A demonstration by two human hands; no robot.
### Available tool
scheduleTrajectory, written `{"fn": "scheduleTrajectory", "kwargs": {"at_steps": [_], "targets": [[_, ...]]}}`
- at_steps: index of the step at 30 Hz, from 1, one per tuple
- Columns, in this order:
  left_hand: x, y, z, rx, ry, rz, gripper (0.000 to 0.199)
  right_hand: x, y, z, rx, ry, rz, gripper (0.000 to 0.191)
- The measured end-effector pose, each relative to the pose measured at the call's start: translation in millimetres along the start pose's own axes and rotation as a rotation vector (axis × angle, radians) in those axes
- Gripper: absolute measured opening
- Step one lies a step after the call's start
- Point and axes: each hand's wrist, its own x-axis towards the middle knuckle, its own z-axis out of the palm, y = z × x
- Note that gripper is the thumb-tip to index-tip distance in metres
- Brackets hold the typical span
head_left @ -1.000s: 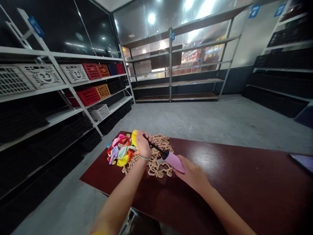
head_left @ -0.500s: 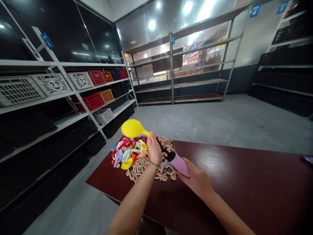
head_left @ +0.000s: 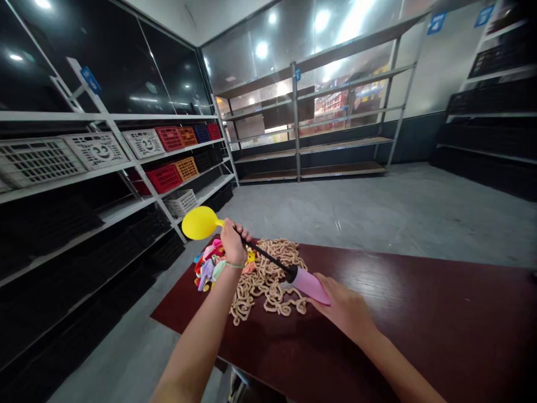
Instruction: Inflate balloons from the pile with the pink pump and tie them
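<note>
Pump [head_left: 311, 286], with a pink barrel and a long black rod [head_left: 268, 258], slants between the two hands above the table. Right hand [head_left: 346, 310] is closed around the barrel, its thumb along the top; the fingers underneath are mostly hidden. Left hand [head_left: 234, 242] is curled at the far end of the rod, fingers bent over it, and the neck of a yellow balloon [head_left: 199, 223] comes out just beside the thumb. That balloon is partly filled and rounded, and it hangs in the air to the left of the left hand, near the table's far corner. How the neck meets the rod is hidden by the hand. A pale green band [head_left: 234, 265] circles the left wrist.

Below the left hand lies a heap of limp balloons [head_left: 206, 270] — lilac, mint, red, pink, blue and yellow — partly covered by the wrist. Beige squiggly strands [head_left: 277, 260] spread loosely under the rod, between the hands, with some loops reaching close to the right hand's fingertips. All of it rests on a dark red table [head_left: 398, 302], whose glossy top stretches away to the right of the right hand.

Beyond the left hand, white shelving [head_left: 138, 168] carries white, red, orange and blue crates [head_left: 168, 138]; beyond both hands, past a grey floor [head_left: 319, 215], stands a metal rack [head_left: 296, 123].
</note>
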Motion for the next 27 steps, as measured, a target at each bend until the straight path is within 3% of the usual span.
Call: {"fn": "scheduleTrajectory", "kwargs": {"at_steps": [4, 8, 11, 14, 21, 24, 27], "targets": [[-22.5, -25.0, 15.1, 0.011, 0.008, -0.023, 0.038, -3.7, -2.0, 4.6, -0.010, 0.040, 0.061, 0.043], [-67.6, -68.9, 32.5, 0.081, -0.162, -0.139, 0.042, -5.5, -5.7, 3.2, 0.017, 0.031, 0.170, 0.043], [-85.3, -84.4, 33.4, 0.112, -0.245, -0.216, 0.045, -5.6, -6.0, 0.4, 0.054, 0.014, 0.157, 0.044], [-72.7, -76.1, 23.3, 0.112, -0.200, -0.216, 0.044, -5.1, -5.0, -1.0, 0.104, -0.045, 0.116, 0.043], [-2.1, -15.6, 3.6, 0.091, -0.033, -0.063, 0.029, -2.2, 2.9, 1.7, 0.106, -0.056, 0.032, 0.042], [3.0, -14.1, 7.5, 0.103, 0.049, 0.008, 0.022, -3.8, 1.2, 4.4, 0.088, -0.026, 0.050, 0.042], [-15.8, -33.4, 19.0, 0.114, 0.028, -0.008, 0.026, -6.1, -2.6, 6.4, 0.073, -0.014, 0.099, 0.041]]}}
